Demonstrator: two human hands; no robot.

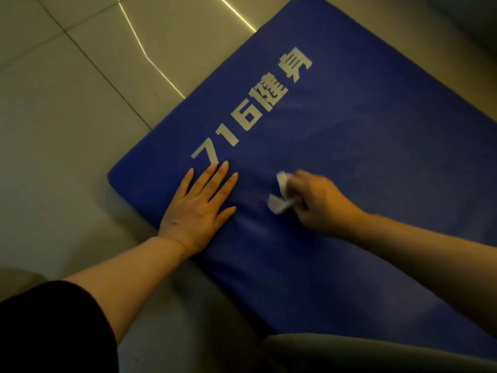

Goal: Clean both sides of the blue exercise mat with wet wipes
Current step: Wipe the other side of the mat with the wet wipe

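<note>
Item: mat [363, 184]. Blue, padded, lying flat on the tiled floor [67, 130], running from near right to far centre. White lettering [250, 109] faces up along its left side, so the printed face is the one you are working.

Item: left hand [199, 205]. Fingers straight and spread, palm pressed flat on the mat near its near-left corner, fingertips just touching the first printed digit. It holds nothing; it steadies the mat.

Item: right hand [320, 203]. Fingers curled and clamped on the wipe [281, 196], a crumpled white wad sticking out to the left of the knuckles and touching the mat. The hand is blurred (likely mid-stroke).

Item: sleeve [53, 327]. Dark, on your left upper arm, near left.

Step in hand, as judged: wiping the printed face, in the near-left part beside the bracing hand.

Progress, as judged: early to middle; the far stretch of this face and the whole underside look yet to be done.

Next move calls for: strokes carried outward toward the far end and right side, the left hand shifted as needed, then the mat turned over.
</note>
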